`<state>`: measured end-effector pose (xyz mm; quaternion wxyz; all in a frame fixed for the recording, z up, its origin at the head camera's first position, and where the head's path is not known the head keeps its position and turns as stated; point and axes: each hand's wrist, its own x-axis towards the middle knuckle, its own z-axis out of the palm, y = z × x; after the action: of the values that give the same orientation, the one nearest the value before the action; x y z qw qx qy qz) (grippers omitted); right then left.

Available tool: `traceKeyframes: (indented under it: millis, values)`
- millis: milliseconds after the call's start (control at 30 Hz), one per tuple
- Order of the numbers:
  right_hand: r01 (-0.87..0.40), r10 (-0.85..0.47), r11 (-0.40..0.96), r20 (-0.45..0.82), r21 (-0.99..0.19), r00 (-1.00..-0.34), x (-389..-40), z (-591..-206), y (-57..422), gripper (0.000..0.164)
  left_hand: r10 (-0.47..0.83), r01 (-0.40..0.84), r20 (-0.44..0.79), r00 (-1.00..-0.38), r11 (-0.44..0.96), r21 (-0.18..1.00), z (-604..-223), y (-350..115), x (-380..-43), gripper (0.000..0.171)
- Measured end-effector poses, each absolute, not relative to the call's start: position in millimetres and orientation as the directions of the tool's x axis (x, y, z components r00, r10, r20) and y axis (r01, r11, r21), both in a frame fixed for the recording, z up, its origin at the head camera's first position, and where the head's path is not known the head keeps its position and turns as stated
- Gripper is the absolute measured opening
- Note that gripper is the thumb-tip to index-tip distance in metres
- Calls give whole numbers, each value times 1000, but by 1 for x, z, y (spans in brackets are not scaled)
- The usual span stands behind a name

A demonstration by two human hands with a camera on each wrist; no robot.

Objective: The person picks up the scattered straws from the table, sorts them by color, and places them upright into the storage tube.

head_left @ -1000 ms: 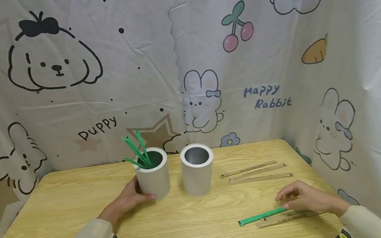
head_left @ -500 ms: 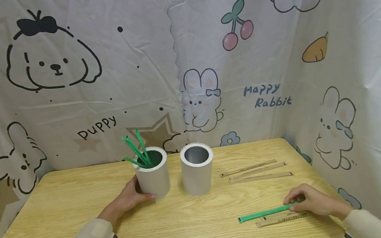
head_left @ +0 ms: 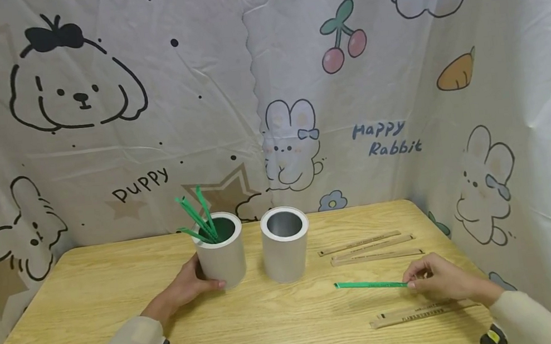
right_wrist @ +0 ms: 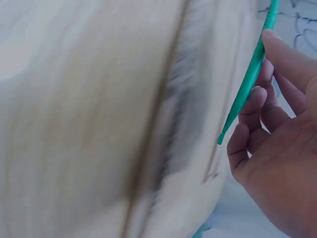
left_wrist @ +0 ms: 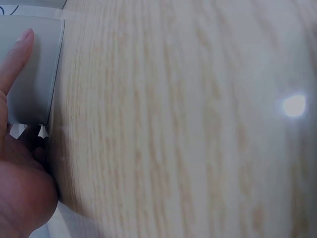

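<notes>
In the head view my left hand (head_left: pixel 184 287) grips the lower side of a beige cylindrical cup (head_left: pixel 226 264). Its thumb lies along the front of the cup, as the left wrist view also shows; the other fingers are mostly hidden. Several green-wrapped straws (head_left: pixel 198 216) lean inside that cup. My right hand (head_left: pixel 443 280) pinches one end of a straw in a green wrapper (head_left: pixel 368 284), held nearly level above the table. In the right wrist view, the green straw (right_wrist: pixel 247 82) sits between thumb and fingers. Below it lie straws in brown wrappers (head_left: pixel 419 315).
A second matching cup (head_left: pixel 286 260) stands just right of the first, with nothing seen inside. Three brown-wrapped straws (head_left: pixel 373 247) lie to its right on the wooden table (head_left: pixel 272 329). Patterned cloth (head_left: pixel 199 118) hangs behind and along the sides.
My right hand has taken hold of the green straw and lifted it off the brown ones, slightly away from me. The left hand and both cups have stayed put.
</notes>
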<state>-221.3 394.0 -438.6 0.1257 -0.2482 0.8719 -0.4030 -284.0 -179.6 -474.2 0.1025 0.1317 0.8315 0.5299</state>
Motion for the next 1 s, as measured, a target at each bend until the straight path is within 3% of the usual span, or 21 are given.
traceKeyframes:
  millis: [167,433,767,1000]
  values:
    - [-331,-550,500,2,-800,-835,-229,-411,364,18,324,108,-25,-946,387,916,-475,-182,-283,107]
    - [-279,-472,452,38,-847,-881,-242,-366,288,24,328,117,-15,-945,379,918,-476,-182,-284,109]
    - [-259,-399,154,179,-954,-899,-275,-335,172,14,320,113,-11,-947,367,923,-478,-180,-285,109]
    - [-173,-376,25,151,-985,-914,-297,-316,96,28,305,111,-12,-952,381,918,-480,-182,-286,110]
